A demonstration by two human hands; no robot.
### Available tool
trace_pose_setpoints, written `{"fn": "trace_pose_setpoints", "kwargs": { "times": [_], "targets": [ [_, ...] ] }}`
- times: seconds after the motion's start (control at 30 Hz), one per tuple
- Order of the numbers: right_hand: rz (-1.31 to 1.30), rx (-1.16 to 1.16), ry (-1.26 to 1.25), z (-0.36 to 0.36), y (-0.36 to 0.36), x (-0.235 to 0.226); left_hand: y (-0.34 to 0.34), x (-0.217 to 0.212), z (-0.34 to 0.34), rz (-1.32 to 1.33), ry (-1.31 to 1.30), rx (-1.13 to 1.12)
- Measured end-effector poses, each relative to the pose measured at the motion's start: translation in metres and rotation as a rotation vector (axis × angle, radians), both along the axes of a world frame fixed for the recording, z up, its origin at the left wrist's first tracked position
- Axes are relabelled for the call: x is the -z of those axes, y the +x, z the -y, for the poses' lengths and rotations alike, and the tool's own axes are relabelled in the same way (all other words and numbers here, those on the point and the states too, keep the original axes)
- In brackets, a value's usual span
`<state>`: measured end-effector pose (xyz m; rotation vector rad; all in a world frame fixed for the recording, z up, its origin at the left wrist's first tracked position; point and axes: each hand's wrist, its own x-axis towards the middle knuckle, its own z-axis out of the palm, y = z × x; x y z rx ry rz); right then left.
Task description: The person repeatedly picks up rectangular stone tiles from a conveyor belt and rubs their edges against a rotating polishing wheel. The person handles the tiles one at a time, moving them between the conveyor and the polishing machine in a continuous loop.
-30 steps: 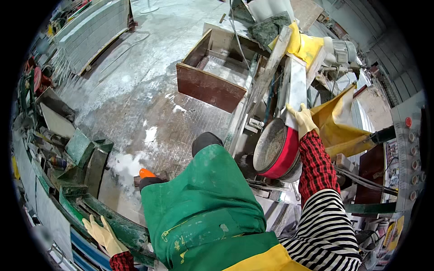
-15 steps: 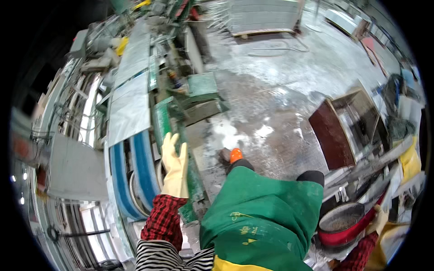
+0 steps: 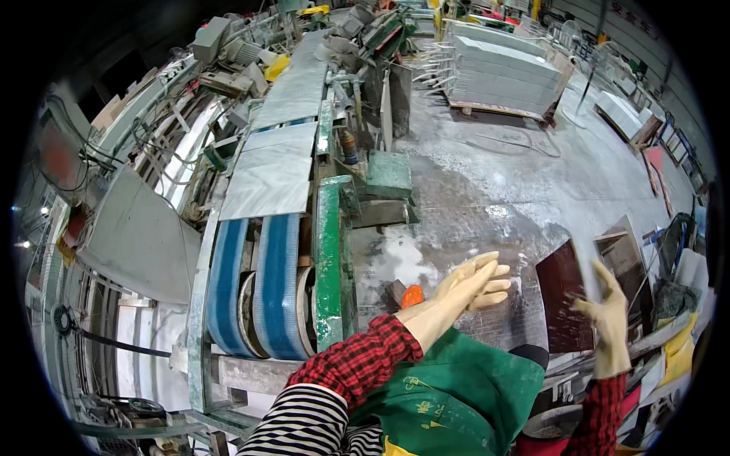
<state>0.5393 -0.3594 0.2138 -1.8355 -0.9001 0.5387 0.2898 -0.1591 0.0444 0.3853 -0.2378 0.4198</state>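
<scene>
Both gloved hands have swung up since a moment ago: the left hand [image 3: 471, 285] and right hand [image 3: 608, 311] now hover open and empty over the wet floor [image 3: 494, 197], beside the conveyor [image 3: 262, 281] whose two blue belts carry two grey stone slabs [image 3: 270, 178] along its far end.

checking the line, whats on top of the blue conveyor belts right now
The near end of the blue belts is bare. Farther along, a grey stone slab lies on them, with another slab beyond. The belts under the slabs are covered. Both gloved hands, left hand and right hand, are off the belts.
</scene>
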Motion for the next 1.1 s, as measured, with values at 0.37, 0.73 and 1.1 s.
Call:
{"fn": "trace_pose_setpoints", "kwargs": {
  "times": [0.37,0.73,1.1],
  "targets": [
    [1.007,-1.052,0.46,-0.244,-0.247,0.0,-0.184,-0.077,-0.05,-0.714,-0.207,-1.205],
    [0.591,-0.951,0.093,-0.251,-0.185,0.079,-0.358,0.025,-0.149,-1.022,-0.445,-1.524],
    [0.208,-0.584,-0.264,-0.169,-0.135,0.069,-0.344,0.034,-0.195,-1.195,-0.519,-1.532]
  ]
}}
